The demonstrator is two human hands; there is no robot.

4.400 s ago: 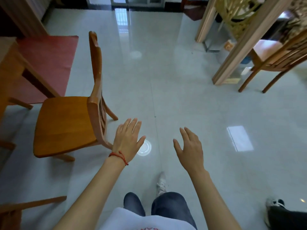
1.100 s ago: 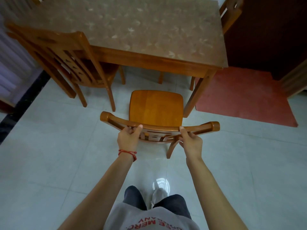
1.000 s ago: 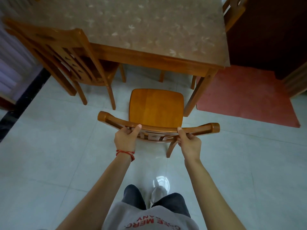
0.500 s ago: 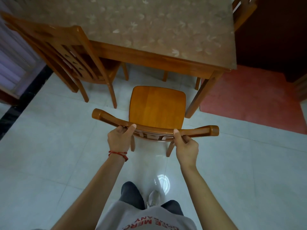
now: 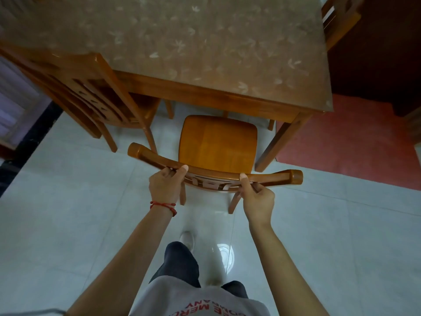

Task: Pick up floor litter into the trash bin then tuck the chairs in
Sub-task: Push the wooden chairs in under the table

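Left hand (image 5: pixel 164 187): clenched on the curved top rail of the orange-brown wooden chair (image 5: pixel 217 142), thumb laid along the rail's upper face, fingers wrapped behind; thin red string bracelet (image 5: pixel 164 205) round the wrist.
Right hand (image 5: pixel 257 199): grasping the same top rail further toward 3 o'clock, thumb tip on top, fingers curled underneath.
Chair in hand: at centre of view, back rail nearest the person, glossy seat pointing to 12 o'clock; front edge of the seat at or just under the table's near edge, most of the seat out on the floor; two rear legs visible below the rail.
Square wooden table with a mottled brown leaf-patterned top (image 5: pixel 205 46): fills the view from 10 to 1 o'clock; one leg standing just beside the seat at 3 o'clock of it.
Second wooden slat-back chair (image 5: pixel 91 96): at 10 o'clock, seat partly under the table, back turned toward 8 o'clock.
Third wooden chair (image 5: pixel 337 19): at 1 o'clock, only part of the back showing past the table's far corner.
Red mat (image 5: pixel 346 142): flat on the floor at 3 o'clock, beside the table leg.
Pale glossy tiled floor (image 5: pixel 68 224): under everything, bright lamp reflection at 6 o'clock near the feet.
Person: dark trousers, grey shirt with red lettering at 6 o'clock; one pale shoe forward.
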